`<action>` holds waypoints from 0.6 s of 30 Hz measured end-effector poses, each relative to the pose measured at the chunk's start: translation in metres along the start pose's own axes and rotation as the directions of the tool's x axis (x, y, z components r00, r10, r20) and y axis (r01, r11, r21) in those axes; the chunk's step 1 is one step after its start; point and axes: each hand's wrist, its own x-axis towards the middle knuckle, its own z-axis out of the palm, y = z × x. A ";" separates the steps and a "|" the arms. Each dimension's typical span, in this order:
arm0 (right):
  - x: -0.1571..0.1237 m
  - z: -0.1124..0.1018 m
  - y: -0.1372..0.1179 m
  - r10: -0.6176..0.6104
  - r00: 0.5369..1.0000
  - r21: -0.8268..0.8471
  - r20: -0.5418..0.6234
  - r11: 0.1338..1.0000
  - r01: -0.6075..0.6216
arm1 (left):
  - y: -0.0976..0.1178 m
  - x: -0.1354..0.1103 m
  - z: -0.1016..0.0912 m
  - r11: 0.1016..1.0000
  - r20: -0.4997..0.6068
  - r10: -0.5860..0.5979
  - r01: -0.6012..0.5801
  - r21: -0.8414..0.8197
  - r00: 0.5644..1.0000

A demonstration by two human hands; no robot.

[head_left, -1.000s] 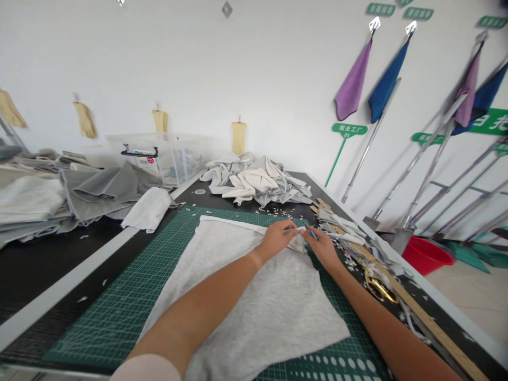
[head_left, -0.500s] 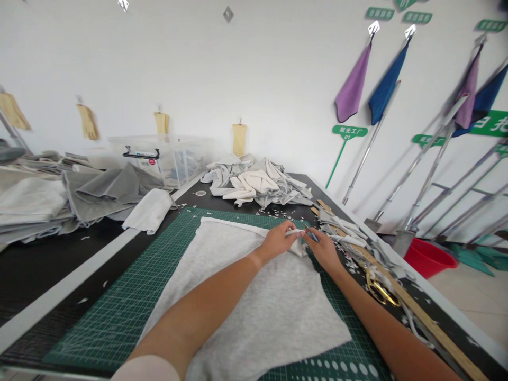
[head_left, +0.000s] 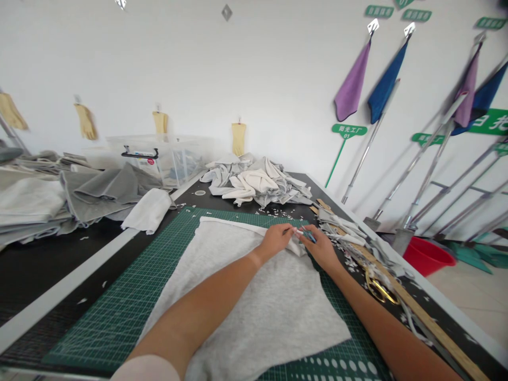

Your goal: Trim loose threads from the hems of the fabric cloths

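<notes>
A light grey cloth (head_left: 246,296) lies spread on a green cutting mat (head_left: 130,296). My left hand (head_left: 275,241) pinches the cloth's white hem at its far right corner, fingers closed on it. Close beside it, my right hand (head_left: 320,247) is closed on a small blue-handled tool (head_left: 307,234), its tip at the same hem. Both forearms reach across the cloth.
A heap of grey and white cloths (head_left: 256,182) lies at the far end. Folded grey fabric (head_left: 79,193) and a clear plastic box (head_left: 159,156) sit to the left. Gold-handled scissors (head_left: 379,288), a wooden ruler (head_left: 420,317) and fabric scraps line the right edge. A red basin (head_left: 426,256) stands on the floor.
My right hand has shifted slightly left, closer to my left hand at the hem. The cloth and left hand stay nearly where they were.
</notes>
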 end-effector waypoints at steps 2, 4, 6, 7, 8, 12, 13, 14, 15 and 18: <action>-0.001 -0.001 -0.001 -0.003 1.000 0.004 0.010 1.000 0.003 | -0.001 0.000 0.001 0.999 0.002 -0.013 0.013 0.040 1.000; -0.001 -0.002 -0.002 -0.012 0.999 0.012 0.030 1.000 0.011 | -0.001 0.000 0.001 0.997 0.005 -0.021 0.020 0.073 1.000; -0.002 -0.002 -0.003 -0.019 0.999 0.021 0.046 1.000 0.018 | -0.001 -0.001 0.001 0.996 0.011 -0.020 0.019 0.089 1.000; -0.002 -0.002 -0.004 -0.019 0.999 0.020 0.049 1.000 0.018 | 0.000 -0.002 0.001 0.996 0.015 -0.014 0.012 0.089 1.000; -0.002 -0.002 -0.004 -0.015 0.999 0.015 0.051 1.000 0.014 | 0.000 -0.003 0.000 0.997 0.017 -0.005 0.003 0.081 1.000; -0.001 0.000 -0.002 0.021 0.999 -0.021 0.029 1.000 -0.020 | 0.005 -0.006 -0.002 1.000 0.002 -0.004 0.004 0.009 1.000; 0.000 0.000 -0.001 0.028 0.999 -0.025 0.024 0.999 -0.027 | 0.007 -0.006 -0.003 1.000 0.000 -0.012 0.012 -0.006 1.000; 0.000 0.001 0.001 0.033 0.999 -0.028 0.021 0.999 -0.032 | 0.008 -0.006 -0.004 1.000 -0.001 -0.016 0.016 -0.018 1.000; 0.000 0.002 0.002 0.037 0.999 -0.032 0.021 0.999 -0.036 | 0.010 -0.006 -0.004 1.000 0.001 -0.011 0.011 -0.028 1.000; 0.000 0.002 0.004 0.038 0.999 -0.049 0.034 0.998 -0.037 | 0.011 -0.005 -0.006 0.998 0.014 0.028 -0.027 -0.055 1.000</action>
